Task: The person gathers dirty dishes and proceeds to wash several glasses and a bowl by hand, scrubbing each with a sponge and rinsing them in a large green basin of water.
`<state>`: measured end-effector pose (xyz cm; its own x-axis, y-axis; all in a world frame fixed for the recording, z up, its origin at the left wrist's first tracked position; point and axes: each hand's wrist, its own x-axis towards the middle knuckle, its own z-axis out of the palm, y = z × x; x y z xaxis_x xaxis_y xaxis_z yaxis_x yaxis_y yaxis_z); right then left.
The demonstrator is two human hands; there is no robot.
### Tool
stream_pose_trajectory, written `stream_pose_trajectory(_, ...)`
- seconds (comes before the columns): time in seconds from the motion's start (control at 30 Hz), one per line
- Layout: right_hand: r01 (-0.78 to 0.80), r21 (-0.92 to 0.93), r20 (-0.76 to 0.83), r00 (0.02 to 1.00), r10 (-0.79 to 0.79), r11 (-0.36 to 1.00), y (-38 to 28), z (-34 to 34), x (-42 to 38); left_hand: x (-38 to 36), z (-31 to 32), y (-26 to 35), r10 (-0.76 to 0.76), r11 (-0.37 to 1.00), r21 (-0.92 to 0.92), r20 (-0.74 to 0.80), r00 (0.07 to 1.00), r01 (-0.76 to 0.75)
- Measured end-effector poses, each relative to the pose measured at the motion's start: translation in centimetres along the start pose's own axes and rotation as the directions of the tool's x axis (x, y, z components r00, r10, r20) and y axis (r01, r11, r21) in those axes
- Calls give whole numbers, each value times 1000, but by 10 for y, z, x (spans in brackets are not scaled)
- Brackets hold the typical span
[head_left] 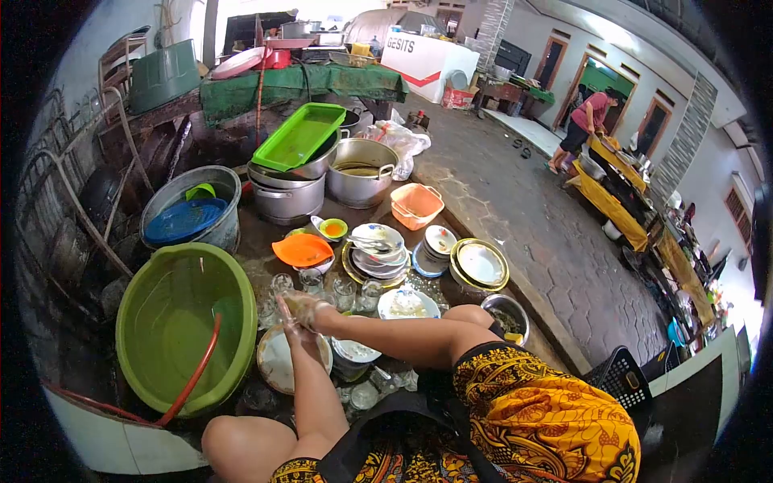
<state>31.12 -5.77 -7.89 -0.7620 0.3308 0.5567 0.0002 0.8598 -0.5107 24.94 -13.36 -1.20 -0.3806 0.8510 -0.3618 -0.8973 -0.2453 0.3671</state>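
Both of my hands meet above the glasses, near the middle left. My left hand (296,332) is closed, with its fingers up against my right hand (320,316), also closed. Something pale and wet sits between them, too blurred to name. Clear glasses (345,291) stand just behind and to the right of the hands. Below them lies a white plate (274,362) with a brown rim. A plate with foam and food bits (408,304) is to their right.
A green tub (181,322) of water with a red hose (201,370) is at left. Stacked plates (378,262), an orange basket (416,206), metal pots (286,199) and a green tray (302,137) stand ahead. A person (592,113) bends over a far table.
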Motion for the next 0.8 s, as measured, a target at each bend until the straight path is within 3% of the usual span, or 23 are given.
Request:
stream_pose_trajectory(0.03, -12, -98, 55, 998, 17, 995, -5, 1, 5, 16, -12, 4, 1, 999, 44, 103, 995, -6)
stream_pose_trajectory(0.07, -23, -197, 107, 993, 45, 980, -12, 1, 6, 25, -22, 10, -9, 999, 46, 103, 995, 4)
stream_pose_trajectory(0.1, -35, -205, 104, 993, 57, 978, -26, -4, 5, 32, -31, 14, -33, 990, 138, 81, 996, 22)
stream_pose_trajectory(0.13, 10, -329, 216, 974, 65, 944, -47, -14, 6, 40, -35, 16, -60, 973, 228, 64, 996, 44)
stream_pose_trajectory(0.17, 66, -448, 322, 942, 92, 892, -64, -27, 7, 40, -31, 23, -161, 948, 275, -18, 987, 160)
stream_pose_trajectory(0.2, 129, -551, 417, 898, 138, 824, -70, -40, 6, 10, -2, 28, -180, 934, 308, -35, 983, 182)
stream_pose_trajectory(0.27, 134, -577, 395, 909, 132, 805, -68, -41, 8, 23, -18, 14, -14, 955, 295, -38, 999, 25)
stream_pose_trajectory(0.3, 151, -579, 387, 916, 107, 801, -66, -40, 9, 29, -23, 8, 12, 961, 277, -95, 995, 15)
stream_pose_trajectory(0.43, 239, -556, 364, 931, -26, 796, -54, -31, 11, -2, -4, 0, 47, 988, 148, -79, 996, -35)
stream_pose_trajectory(0.53, 345, -526, 373, 915, -154, 777, -47, -23, 12, 27, -35, -6, 66, 997, 20, 100, 993, -68)
stream_pose_trajectory(0.57, 382, -513, 376, 905, -198, 769, -45, -21, 12, 36, -43, -4, 65, 997, 25, 97, 993, -68)
stream_pose_trajectory(0.63, 450, -485, 379, 881, -283, 750, -44, -20, 12, 46, -59, 1, 194, 981, -48, 292, 937, -188)
stream_pose_trajectory(0.67, 450, -482, 381, 880, -282, 752, -53, -27, 11, 47, -62, 4, 194, 981, -48, 288, 938, -188)
stream_pose_trajectory(0.73, 36, -349, 335, 938, 89, 936, -78, -52, 9, 47, -61, 9, 15, 998, 64, 99, 995, -21)
stream_pose_trajectory(0.77, 24, -325, 369, 924, 104, 946, -73, -52, 10, 2, -7, 9, 144, 967, 216, -13, 989, -138)
stream_pose_trajectory(0.8, 25, -327, 371, 923, 104, 945, -69, -52, 18, 0, 7, 1, 144, 967, 213, -12, 990, -138)
